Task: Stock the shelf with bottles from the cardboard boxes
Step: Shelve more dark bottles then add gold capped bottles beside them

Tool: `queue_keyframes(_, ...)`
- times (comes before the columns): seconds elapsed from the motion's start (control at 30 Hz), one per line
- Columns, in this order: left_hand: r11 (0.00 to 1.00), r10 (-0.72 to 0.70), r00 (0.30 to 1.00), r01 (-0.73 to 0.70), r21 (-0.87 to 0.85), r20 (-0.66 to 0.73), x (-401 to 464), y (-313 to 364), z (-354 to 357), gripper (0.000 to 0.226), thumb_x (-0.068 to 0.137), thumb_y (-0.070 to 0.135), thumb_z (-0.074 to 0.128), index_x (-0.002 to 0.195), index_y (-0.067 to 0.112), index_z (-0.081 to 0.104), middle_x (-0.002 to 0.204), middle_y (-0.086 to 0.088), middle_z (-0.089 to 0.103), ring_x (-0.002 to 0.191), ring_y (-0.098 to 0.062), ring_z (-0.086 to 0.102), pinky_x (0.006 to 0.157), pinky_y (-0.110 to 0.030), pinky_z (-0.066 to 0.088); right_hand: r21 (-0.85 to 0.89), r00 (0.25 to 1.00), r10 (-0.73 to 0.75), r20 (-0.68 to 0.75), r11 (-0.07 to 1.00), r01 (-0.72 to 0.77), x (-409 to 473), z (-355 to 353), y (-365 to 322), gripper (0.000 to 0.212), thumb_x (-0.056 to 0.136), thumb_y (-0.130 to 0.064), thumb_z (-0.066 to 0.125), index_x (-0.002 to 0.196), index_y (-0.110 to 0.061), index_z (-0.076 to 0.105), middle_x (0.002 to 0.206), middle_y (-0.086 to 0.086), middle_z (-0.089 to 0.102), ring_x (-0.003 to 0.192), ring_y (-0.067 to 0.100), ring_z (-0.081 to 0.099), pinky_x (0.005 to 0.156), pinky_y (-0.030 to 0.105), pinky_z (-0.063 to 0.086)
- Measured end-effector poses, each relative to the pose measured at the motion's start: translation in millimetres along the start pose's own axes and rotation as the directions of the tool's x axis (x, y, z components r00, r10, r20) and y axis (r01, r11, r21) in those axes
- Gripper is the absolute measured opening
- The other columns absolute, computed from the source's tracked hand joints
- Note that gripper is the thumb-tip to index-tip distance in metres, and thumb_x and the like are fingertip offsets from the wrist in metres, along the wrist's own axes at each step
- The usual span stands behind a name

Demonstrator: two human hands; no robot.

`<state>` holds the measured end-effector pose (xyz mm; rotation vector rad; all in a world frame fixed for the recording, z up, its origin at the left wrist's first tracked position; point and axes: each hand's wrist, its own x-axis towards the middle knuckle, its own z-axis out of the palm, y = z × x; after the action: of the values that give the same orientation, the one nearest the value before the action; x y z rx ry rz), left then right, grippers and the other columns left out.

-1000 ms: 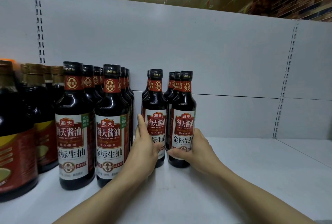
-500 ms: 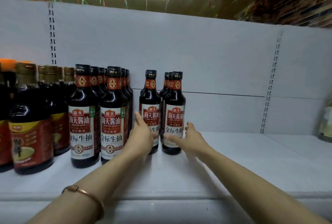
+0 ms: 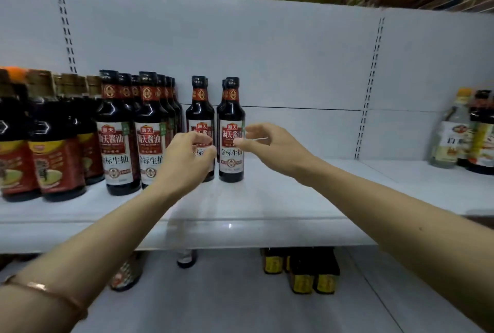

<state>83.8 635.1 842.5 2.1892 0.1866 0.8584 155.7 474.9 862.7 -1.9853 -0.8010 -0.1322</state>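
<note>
Dark soy sauce bottles with red and white labels stand in rows on the white shelf (image 3: 267, 199). The two front bottles of the right-hand rows are a left one (image 3: 200, 108) and a right one (image 3: 232, 142). My left hand (image 3: 184, 161) hovers in front of the left bottle with loosely curled fingers and holds nothing. My right hand (image 3: 270, 145) floats just right of the right bottle, fingers relaxed and apart from it. Two fuller rows of the same bottles (image 3: 133, 132) stand further left. No cardboard box is in view.
Larger dark bottles with red labels (image 3: 53, 151) fill the shelf's left end. A pale bottle (image 3: 451, 132) and a dark one (image 3: 481, 134) stand at the far right. Bare shelf lies between them. Below, a lower shelf holds yellow-labelled bottles (image 3: 307, 271).
Both hands have let go of the front bottles and drawn back toward me. The view has pulled away, showing the shelf's front edge and the lower shelf.
</note>
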Motion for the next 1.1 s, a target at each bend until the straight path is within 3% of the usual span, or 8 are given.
queue_keyframes(0.13,0.999,0.015,1.0,-0.015,-0.05,-0.011,-31.0,11.6,-11.7,0.017,0.095,0.024,0.056,0.11,0.018,0.063,0.11,0.003,0.062,0.099,-0.01,0.058,0.069,-0.018,0.042,0.017,0.997,-0.035,0.062,0.999,0.034,-29.2,-0.1,-11.4,0.048,0.088,-0.042,0.067,0.129,-0.021,0.054,0.122,-0.006,0.061,0.114,0.011,0.058,0.087,0.021,0.048)
queue_keyframes(0.23,0.997,-0.014,1.0,0.013,-0.081,-0.008,-54.0,7.5,-21.6,0.011,0.094,0.025,0.058,0.103,0.022,0.064,0.101,0.009,0.064,0.094,-0.007,0.059,0.073,-0.025,0.046,0.046,0.99,-0.062,0.13,0.997,0.056,-49.9,8.1,-23.2,0.045,0.09,-0.041,0.066,0.129,-0.022,0.054,0.119,-0.007,0.061,0.11,0.008,0.059,0.075,0.014,0.047)
queue_keyframes(0.33,0.996,-0.052,0.999,0.051,-0.068,-0.003,-76.4,-4.1,-35.8,0.01,0.093,0.026,0.059,0.101,0.026,0.064,0.098,0.011,0.066,0.094,-0.005,0.06,0.073,-0.026,0.046,0.091,0.984,-0.069,0.161,0.994,0.055,-64.7,24.0,-31.1,0.043,0.09,-0.039,0.066,0.127,-0.022,0.055,0.115,-0.007,0.062,0.107,0.007,0.062,0.084,0.019,0.049)
queue_keyframes(0.47,0.995,-0.095,0.995,0.094,-0.042,-0.026,-107.1,-24.2,-64.8,0.009,0.093,0.025,0.058,0.101,0.028,0.064,0.097,0.017,0.064,0.09,0.001,0.059,0.068,-0.018,0.044,0.08,0.967,-0.076,0.243,0.995,0.059,-80.6,54.0,-44.6,0.042,0.09,-0.043,0.064,0.127,-0.024,0.056,0.117,-0.009,0.062,0.108,0.006,0.06,0.079,0.016,0.048)
queue_keyframes(0.57,0.987,-0.162,0.986,0.161,-0.019,-0.052,-128.5,-47.3,-94.4,0.009,0.093,0.027,0.058,0.1,0.028,0.064,0.094,0.017,0.064,0.088,-0.001,0.06,0.061,-0.022,0.044,0.06,0.945,-0.093,0.314,0.995,0.078,-85.4,87.5,-59.5,0.043,0.091,-0.045,0.062,0.128,-0.025,0.055,0.116,-0.012,0.062,0.107,0.003,0.059,0.079,0.016,0.047)
queue_keyframes(0.73,0.962,-0.233,0.966,0.246,0.121,-0.111,-159.5,-99.8,-171.8,0.005,0.093,0.03,0.058,0.094,0.028,0.063,0.089,0.016,0.064,0.081,0.001,0.06,0.059,-0.014,0.044,0.082,0.878,-0.141,0.458,0.99,0.116,-83.2,169.2,-100.1,0.04,0.092,-0.047,0.059,0.127,-0.028,0.055,0.114,-0.015,0.059,0.102,-0.003,0.058,0.074,0.012,0.048)
queue_keyframes(0.87,0.923,-0.301,0.945,0.322,0.209,-0.124,-189.0,-153.4,-253.2,0.009,0.094,0.03,0.058,0.097,0.025,0.064,0.092,0.017,0.063,0.085,0.002,0.058,0.065,-0.012,0.042,0.121,0.814,-0.189,0.549,0.982,0.147,-82.3,259.5,-139.2,0.039,0.092,-0.045,0.06,0.127,-0.027,0.055,0.117,-0.011,0.061,0.106,0.003,0.061,0.085,0.02,0.05)
queue_keyframes(1.1,0.803,-0.462,0.881,0.463,0.377,-0.099,-259.9,-243.3,-392.7,0.013,0.096,0.033,0.054,0.103,0.025,0.062,0.102,0.011,0.061,0.091,-0.005,0.06,0.077,-0.026,0.049,0.201,0.646,-0.277,0.711,0.961,0.191,-95.8,424.1,-207.3,0.041,0.091,-0.05,0.057,0.128,-0.033,0.054,0.121,-0.016,0.057,0.112,0.004,0.057,0.094,0.026,0.047)
